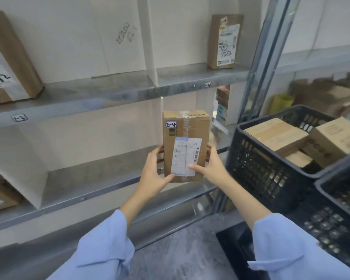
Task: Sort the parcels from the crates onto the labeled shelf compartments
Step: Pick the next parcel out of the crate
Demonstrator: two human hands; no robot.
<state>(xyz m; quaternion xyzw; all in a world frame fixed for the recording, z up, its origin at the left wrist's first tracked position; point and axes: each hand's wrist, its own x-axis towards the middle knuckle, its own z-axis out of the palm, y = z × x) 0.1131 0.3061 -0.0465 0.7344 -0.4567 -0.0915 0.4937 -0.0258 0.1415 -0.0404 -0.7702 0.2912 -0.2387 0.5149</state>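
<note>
Cardboard parcel [185,138], brown and upright, held between both hands in front of the lower shelf level [93,190]; a handwritten sticker reading "2-4" [171,124] sits at its upper left corner and a white shipping label [185,156] covers its lower front. Left hand [154,174] grips the parcel's lower left edge, thumb pressed on the front near the bottom corner, fingers curled round the side. Right hand [212,164] grips the lower right edge, thumb laid on the shipping label, fingers wrapped behind the side. Pale blue sleeves [107,245] cover both forearms below the hands. White dividers [150,37] split the grey metal shelf behind the hands into compartments. Above the hands, the upper shelf board [101,96] carries small tags on its front edge: tag "1-3" [19,118] up and far to the left of the left hand, and a second tag [207,84], too blurred to read surely, above the right hand. Higher still above the right hand, a second parcel [224,41] stands upright on that board, labelled face forward. Far up-left of the left hand, a larger box [10,57] rests on the same board. Right of the right hand, past the shelf's metal post [257,77], a black latticed crate [257,154] holds several boxed parcels [277,136] lying tilted against one another; a nearer black crate [339,195] stands below and right of that hand.
</note>
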